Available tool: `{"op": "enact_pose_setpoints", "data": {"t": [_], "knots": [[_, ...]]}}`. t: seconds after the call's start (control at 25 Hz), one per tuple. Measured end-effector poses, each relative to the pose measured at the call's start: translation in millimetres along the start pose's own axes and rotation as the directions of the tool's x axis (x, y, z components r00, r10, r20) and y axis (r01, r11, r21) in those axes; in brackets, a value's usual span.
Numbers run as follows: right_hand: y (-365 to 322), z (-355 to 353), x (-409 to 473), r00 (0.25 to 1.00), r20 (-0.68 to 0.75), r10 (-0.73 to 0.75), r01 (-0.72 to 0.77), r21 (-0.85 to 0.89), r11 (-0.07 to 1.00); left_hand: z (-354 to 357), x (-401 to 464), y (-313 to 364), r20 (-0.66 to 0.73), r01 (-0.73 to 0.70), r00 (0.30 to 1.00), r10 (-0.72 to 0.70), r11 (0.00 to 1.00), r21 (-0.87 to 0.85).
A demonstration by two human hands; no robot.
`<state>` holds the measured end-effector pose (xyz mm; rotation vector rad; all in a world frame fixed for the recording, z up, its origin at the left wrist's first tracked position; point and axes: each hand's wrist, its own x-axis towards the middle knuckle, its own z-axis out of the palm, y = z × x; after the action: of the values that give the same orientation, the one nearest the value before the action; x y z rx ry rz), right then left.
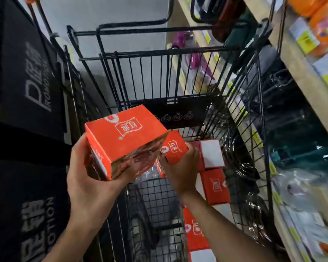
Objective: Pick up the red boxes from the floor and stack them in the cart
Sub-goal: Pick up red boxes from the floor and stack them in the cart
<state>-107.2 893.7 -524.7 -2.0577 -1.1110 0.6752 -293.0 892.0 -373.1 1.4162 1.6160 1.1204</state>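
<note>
My left hand point(87, 178) grips a red box point(125, 138) from below, holding it tilted over the near end of the black wire cart point(178, 72). Lower down inside the cart, my right hand point(180, 167) grips a second red box point(173, 147), partly hidden behind the first. Several more red boxes lie along the cart's right side: one showing a white face point(211, 153), one below it point(215, 186) and one nearest me point(195, 231).
A shop shelf point(301, 59) with packaged goods and yellow price tags runs along the right. Black promotion panels point(27, 82) stand to the left. The cart's mesh floor point(155, 195) shows beside the boxes, and grey floor lies beyond the cart.
</note>
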Motion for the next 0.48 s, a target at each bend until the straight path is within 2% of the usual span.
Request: {"op": "enact_pose_setpoints", "data": {"t": [0.2, 0.32, 0.48], "knots": [[22, 32, -5, 0.995, 0.064, -0.075, 0.092, -0.331, 0.939, -4, -3, 8, -0.012, -0.027, 1.000, 0.027, 0.999, 0.031], [43, 49, -7, 0.996, 0.083, -0.041, 0.071, -0.403, 0.912, -2, -5, -1, 0.012, -0.029, 1.000, 0.028, 0.998, 0.052], [56, 57, -13, 0.982, 0.149, -0.112, 0.169, -0.455, 0.874, 0, -6, -6, 0.051, -0.011, 0.999, 0.008, 0.998, 0.066]]}}
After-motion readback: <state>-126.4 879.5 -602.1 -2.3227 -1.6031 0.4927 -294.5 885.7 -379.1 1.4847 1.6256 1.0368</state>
